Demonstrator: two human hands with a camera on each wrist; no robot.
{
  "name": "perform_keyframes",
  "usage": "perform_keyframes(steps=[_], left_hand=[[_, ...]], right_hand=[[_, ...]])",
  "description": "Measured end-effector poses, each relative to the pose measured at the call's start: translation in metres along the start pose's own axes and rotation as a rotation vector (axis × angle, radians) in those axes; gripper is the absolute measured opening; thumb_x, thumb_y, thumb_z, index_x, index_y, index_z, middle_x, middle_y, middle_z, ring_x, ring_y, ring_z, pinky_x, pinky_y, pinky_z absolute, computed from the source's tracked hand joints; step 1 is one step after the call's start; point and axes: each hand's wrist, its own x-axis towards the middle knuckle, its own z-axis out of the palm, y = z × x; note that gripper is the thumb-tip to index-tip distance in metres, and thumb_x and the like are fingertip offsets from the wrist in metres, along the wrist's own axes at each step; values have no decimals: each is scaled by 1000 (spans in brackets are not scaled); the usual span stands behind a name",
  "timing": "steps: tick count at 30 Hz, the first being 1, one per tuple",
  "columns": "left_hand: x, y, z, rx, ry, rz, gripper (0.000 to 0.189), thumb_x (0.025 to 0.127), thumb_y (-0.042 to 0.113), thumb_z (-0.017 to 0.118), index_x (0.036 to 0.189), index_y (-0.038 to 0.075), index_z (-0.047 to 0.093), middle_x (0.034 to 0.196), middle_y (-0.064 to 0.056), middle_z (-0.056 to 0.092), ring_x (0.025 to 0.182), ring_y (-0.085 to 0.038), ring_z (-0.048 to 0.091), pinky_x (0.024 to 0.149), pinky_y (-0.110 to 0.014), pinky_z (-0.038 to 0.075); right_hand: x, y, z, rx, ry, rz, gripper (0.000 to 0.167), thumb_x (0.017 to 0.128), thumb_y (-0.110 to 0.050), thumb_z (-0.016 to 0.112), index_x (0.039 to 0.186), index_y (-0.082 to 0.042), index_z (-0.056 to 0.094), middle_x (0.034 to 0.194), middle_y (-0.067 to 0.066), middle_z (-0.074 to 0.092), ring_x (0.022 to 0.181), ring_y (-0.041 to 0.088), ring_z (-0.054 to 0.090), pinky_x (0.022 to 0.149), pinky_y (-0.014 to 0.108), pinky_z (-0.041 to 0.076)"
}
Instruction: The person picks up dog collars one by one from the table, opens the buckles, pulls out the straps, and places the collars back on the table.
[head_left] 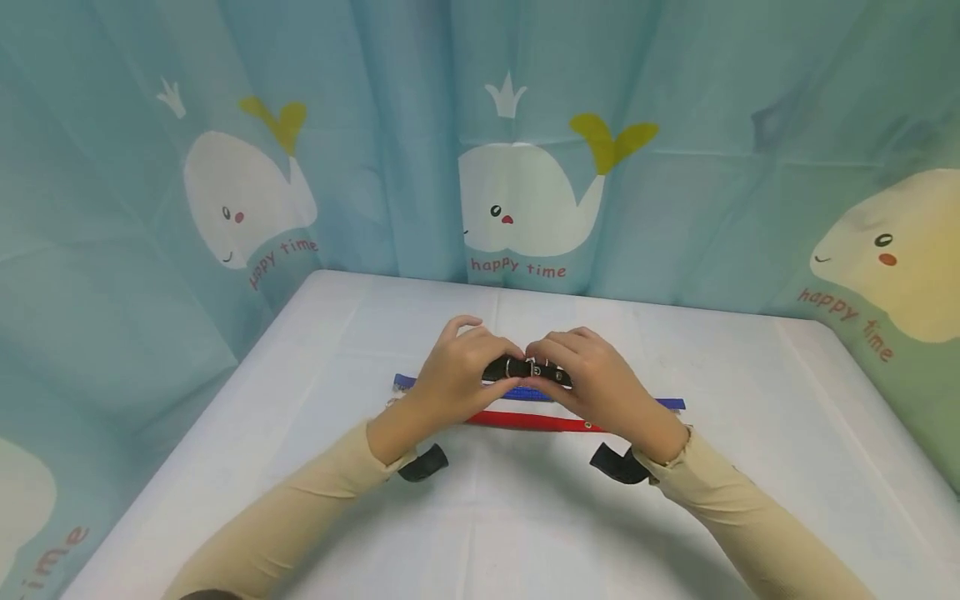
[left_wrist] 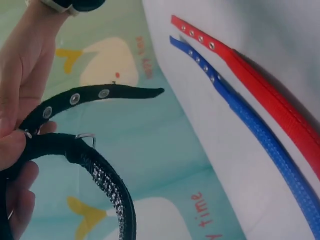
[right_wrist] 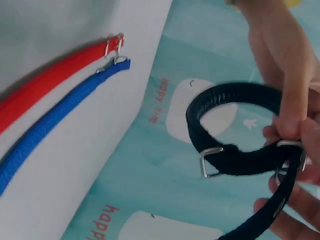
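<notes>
Both hands meet over the table on a black dog collar (head_left: 551,373). Its left part is pinched between the thumb and fingers of the left hand (head_left: 457,371). Beside the buckle, the right hand (head_left: 603,383) grips the other part with thumb and fingers. In the left wrist view the collar (left_wrist: 117,190) shows a strip of sparkling stones, a metal ring and a free tail with metal eyelets (left_wrist: 75,98). The right wrist view has the collar (right_wrist: 240,162) bent into a loop, its strap passing at the silver buckle (right_wrist: 300,157), partly hidden by fingers.
A red collar (head_left: 536,422) and a blue collar (head_left: 405,382) lie side by side on the white table (head_left: 465,517), beneath the hands. Black devices sit at the wrists, one by the left wrist (head_left: 423,464). A whale-print curtain (head_left: 420,167) hangs behind the table.
</notes>
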Motion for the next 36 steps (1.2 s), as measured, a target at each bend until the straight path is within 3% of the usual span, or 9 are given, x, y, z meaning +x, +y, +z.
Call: perform_keyframes(steps=[4, 9, 12, 19, 25, 30, 36], left_hand=[[-2, 0, 0, -21, 31, 7, 25, 71, 19, 82, 89, 10, 69, 81, 1, 71, 76, -12, 64, 98, -45, 43], [-3, 2, 0, -76, 78, 24, 28, 70, 19, 83, 90, 6, 66, 83, -2, 71, 79, -13, 65, 99, -46, 42], [-3, 1, 0, -44, 86, 38, 30, 72, 21, 82, 93, 7, 66, 86, -2, 72, 81, -14, 66, 98, -47, 43], [-4, -3, -4, 105, 14, -2, 29, 78, 27, 76, 100, 11, 67, 88, 0, 73, 79, -14, 67, 100, -50, 41], [-4, -4, -6, 81, -21, -70, 27, 79, 26, 75, 100, 11, 67, 90, 0, 74, 84, -15, 67, 102, -51, 39], [-2, 2, -5, 64, -88, -51, 31, 82, 28, 72, 108, 12, 67, 94, 1, 73, 87, -14, 66, 103, -52, 38], [-2, 2, -8, 54, -87, -59, 26, 80, 23, 74, 103, 13, 68, 91, 2, 73, 84, -13, 66, 104, -51, 38]], right_hand=[[2, 0, 0, 22, 9, -38, 21, 76, -18, 76, 90, -9, 64, 80, -2, 64, 71, 11, 57, 73, 31, 48], [2, 2, -1, 18, -17, -47, 29, 75, -22, 78, 98, -7, 67, 85, -1, 66, 76, 13, 59, 75, 32, 49], [0, 3, -2, 0, 3, -34, 30, 72, -16, 80, 98, -6, 69, 83, 0, 67, 75, 15, 59, 72, 32, 48], [-2, 5, -6, -15, 58, 52, 26, 69, -8, 79, 93, -7, 68, 78, 0, 64, 72, 16, 59, 71, 34, 48], [-1, 5, -8, -12, 44, 112, 27, 71, -14, 80, 92, -7, 65, 78, 1, 64, 74, 16, 59, 73, 34, 48], [1, 0, -6, -11, -9, 80, 26, 76, -23, 78, 94, -7, 67, 80, 1, 63, 76, 16, 56, 71, 32, 47], [0, 1, -7, 38, 10, 75, 30, 71, -9, 80, 99, -7, 68, 89, 2, 64, 84, 16, 59, 77, 34, 49]])
